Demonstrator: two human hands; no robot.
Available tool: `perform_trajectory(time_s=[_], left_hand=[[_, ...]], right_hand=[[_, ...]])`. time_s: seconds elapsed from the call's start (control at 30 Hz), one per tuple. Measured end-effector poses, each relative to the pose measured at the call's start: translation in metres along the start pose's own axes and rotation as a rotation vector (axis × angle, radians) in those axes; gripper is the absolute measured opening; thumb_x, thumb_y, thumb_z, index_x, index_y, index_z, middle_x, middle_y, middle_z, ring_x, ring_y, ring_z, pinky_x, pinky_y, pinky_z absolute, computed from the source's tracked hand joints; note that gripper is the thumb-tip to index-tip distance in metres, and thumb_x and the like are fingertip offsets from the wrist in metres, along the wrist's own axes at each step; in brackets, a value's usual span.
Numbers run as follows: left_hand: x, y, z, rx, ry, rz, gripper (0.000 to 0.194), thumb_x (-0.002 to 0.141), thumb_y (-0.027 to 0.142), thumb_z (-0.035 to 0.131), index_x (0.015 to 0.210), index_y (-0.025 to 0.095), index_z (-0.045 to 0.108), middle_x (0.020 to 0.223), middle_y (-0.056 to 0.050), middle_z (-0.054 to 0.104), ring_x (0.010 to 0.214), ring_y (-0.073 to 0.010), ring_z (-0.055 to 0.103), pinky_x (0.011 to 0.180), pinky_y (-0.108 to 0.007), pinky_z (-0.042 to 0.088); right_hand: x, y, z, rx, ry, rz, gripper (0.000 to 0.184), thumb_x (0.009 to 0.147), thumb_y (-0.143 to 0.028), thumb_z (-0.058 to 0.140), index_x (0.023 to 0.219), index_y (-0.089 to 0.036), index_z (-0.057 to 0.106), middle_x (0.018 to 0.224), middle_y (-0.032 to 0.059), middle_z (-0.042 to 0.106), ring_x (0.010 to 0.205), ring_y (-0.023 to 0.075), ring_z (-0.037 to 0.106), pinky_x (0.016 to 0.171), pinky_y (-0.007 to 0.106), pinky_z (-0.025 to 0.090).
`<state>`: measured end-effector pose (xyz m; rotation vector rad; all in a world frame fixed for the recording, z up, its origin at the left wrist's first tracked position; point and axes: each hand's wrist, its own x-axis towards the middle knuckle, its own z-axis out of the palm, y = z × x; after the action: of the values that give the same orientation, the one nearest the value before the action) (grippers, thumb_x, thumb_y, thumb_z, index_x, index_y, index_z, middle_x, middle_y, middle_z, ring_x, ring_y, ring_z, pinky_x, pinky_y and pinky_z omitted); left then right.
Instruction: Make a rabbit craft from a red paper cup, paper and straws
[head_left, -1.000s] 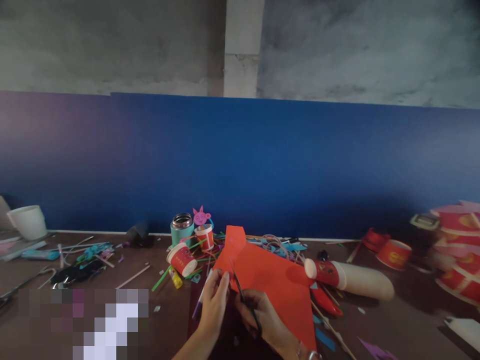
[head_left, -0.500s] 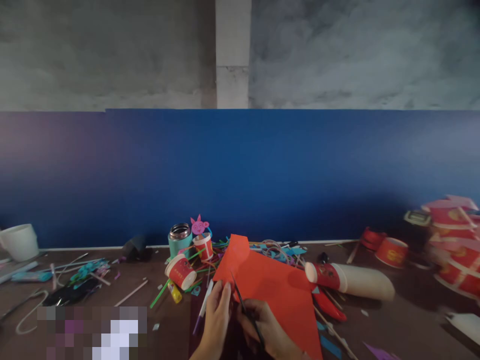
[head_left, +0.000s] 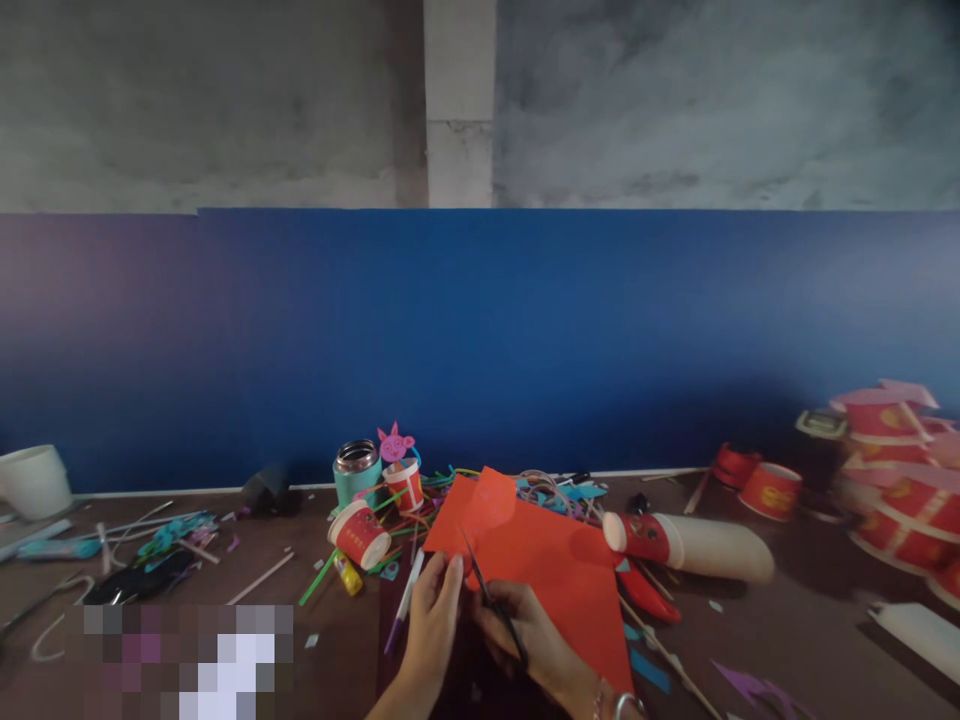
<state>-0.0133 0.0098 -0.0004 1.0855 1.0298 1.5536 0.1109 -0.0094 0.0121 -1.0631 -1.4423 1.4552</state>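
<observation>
A large red paper sheet [head_left: 559, 555] is held up in front of me, its top end bent into a narrower flap. Its left edge is pinched between the thumb and fingers of my left hand [head_left: 436, 600]. In my right hand [head_left: 517, 630] is a pair of dark scissors [head_left: 478, 572], blades pointing up and left over the paper, just right of my left thumb. Part of the scissor handles is hidden by my fingers. Left of my left hand lies a white and purple marker [head_left: 406, 605].
Behind the paper stand a teal flask [head_left: 357, 475] and red paper cups [head_left: 360, 535] among straws. A joined stack of paper cups [head_left: 690, 545] lies on the right, near red cup constructions [head_left: 904, 500]. A white mug [head_left: 34, 482] stands far left.
The view has shifted slightly to the right. The paper's top flap leans further right than before, and more of my right wrist shows. Both hands keep their holds.
</observation>
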Motion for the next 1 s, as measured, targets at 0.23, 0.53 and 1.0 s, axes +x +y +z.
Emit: perform_trajectory(time_s=[0.23, 0.53, 1.0], left_hand=[[0.0003, -0.0025, -0.0006, -0.014, -0.006, 0.003, 0.038, 0.070, 0.053, 0.064, 0.064, 0.018, 0.050, 0.061, 0.005, 0.042, 0.056, -0.0099, 0.040, 0.052, -0.020, 0.035], [0.0000, 0.0004, -0.0006, 0.035, -0.026, 0.056, 0.038, 0.075, 0.053, 0.059, 0.065, 0.017, 0.051, 0.061, 0.005, 0.041, 0.058, -0.0103, 0.036, 0.053, -0.021, 0.033], [-0.0012, 0.0034, 0.0010, 0.023, -0.038, 0.023, 0.037, 0.075, 0.051, 0.060, 0.063, 0.017, 0.050, 0.060, 0.005, 0.040, 0.055, -0.0097, 0.037, 0.051, -0.020, 0.033]], right_hand=[[-0.0009, 0.0007, 0.0003, -0.040, 0.000, -0.003, 0.046, 0.067, -0.060, 0.063, 0.067, -0.015, 0.053, 0.038, -0.0091, 0.040, 0.030, 0.0039, 0.033, 0.031, 0.016, 0.025], [-0.0018, -0.0002, 0.0007, -0.030, -0.003, 0.010, 0.047, 0.065, -0.061, 0.064, 0.068, -0.015, 0.053, 0.038, -0.0086, 0.042, 0.031, 0.0043, 0.035, 0.032, 0.016, 0.027], [-0.0019, -0.0015, 0.0021, -0.022, 0.008, -0.003, 0.048, 0.067, -0.063, 0.061, 0.070, -0.016, 0.051, 0.039, -0.0088, 0.042, 0.031, 0.0040, 0.034, 0.032, 0.016, 0.026]])
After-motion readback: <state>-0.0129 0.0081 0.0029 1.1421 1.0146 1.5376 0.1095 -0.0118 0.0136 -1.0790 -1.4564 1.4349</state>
